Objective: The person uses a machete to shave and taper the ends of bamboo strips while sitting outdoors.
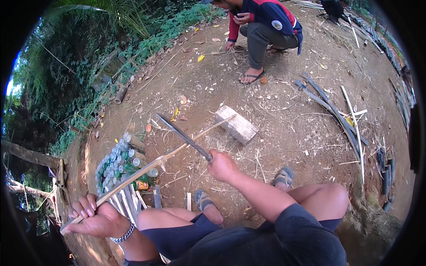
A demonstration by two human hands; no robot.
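Head view, lower left of the frame: my left hand (95, 219) is curled around the near end of a pale strip (133, 178) slanting up toward the centre. Near the centre, my right hand (222, 166) grips a long knife (177, 131), its dark blade crossing the strip. Bottles (126, 157) cluster left of centre. The strip's far tip overlaps a wooden block (242, 128); beyond, at the top, a person (268, 26) crouches.

Nothing legible. Round pale badge (277, 25) on crouching person's (262, 44) dark blue-and-red top (265, 16): marks too small. Red-and-yellow label (141, 185) beside bottles (132, 153): print too blurred to make out.
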